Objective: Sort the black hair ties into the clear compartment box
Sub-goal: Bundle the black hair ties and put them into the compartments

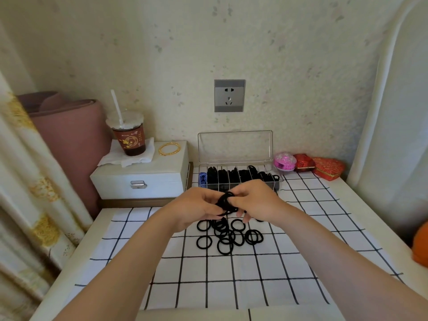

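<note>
**Bunch of ties gathered in both hands, box not yet reached**

Head view: A bunch of black elastic hair ties (227,202) is held up between the two hands, above the worktop (97,239) and just short of the clear plastic compartment box (235,165). The left hand (196,206) is curled around the bunch from its side, with the fingers closed on the loops. The right hand (257,200) is pinched onto the same bunch from the other side, thumb and fingers bent in. How many ties are in the bunch cannot be told.

Beneath the hands, a scatter of loose black hair ties (228,235) is left lying on the white cloth with black grid lines (231,286), some overlapping, some apart. The box is set against the wall with its transparent lid (235,147) stood upright. Most of its narrow compartments are already seen to be packed with black ties.

The step in hand is judged to be gathering and squaring up: the loops are being stacked into a flat bundle before insertion. The task is judged well along, though not finished.

For the next move, the bundle would need to be kept compressed, carried forward over the box, and pressed edge-down into a compartment with room left. Which compartment that is cannot be made out, as the front of the box is hidden by the hands.
</note>
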The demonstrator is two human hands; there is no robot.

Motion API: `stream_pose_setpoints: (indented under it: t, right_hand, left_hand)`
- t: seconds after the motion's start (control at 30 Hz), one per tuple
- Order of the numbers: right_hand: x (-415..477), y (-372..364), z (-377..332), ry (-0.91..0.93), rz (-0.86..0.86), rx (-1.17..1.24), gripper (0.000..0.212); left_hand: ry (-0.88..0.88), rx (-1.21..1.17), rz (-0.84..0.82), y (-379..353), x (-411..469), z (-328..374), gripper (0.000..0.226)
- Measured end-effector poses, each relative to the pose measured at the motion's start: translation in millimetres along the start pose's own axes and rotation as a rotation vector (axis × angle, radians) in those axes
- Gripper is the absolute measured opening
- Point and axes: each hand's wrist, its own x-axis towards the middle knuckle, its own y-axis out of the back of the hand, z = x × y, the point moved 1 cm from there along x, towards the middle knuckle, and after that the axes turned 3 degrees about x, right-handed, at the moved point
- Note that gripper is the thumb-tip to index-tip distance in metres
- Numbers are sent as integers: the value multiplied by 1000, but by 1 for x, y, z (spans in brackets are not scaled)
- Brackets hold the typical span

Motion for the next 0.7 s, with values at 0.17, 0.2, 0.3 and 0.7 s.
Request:
stream_pose_setpoints:
  t: [0.17, 0.2, 0.3, 0.7]
  right_hand:
    - [3, 3, 4, -58, 76, -35, 10]
    - [4, 4, 5, -57, 119, -61, 11]
    - [3, 5, 1, -42, 170, 39, 8]
    - [-5, -7, -7, -128, -62, 233, 15]
  left_hand:
    - [55, 40, 171, 0, -1, 0, 23]
    - [70, 53, 229, 1, 0, -1, 19]
    - [98, 116, 356, 5, 1, -4, 13]
    - [57, -74, 77, 3, -7, 4, 30]
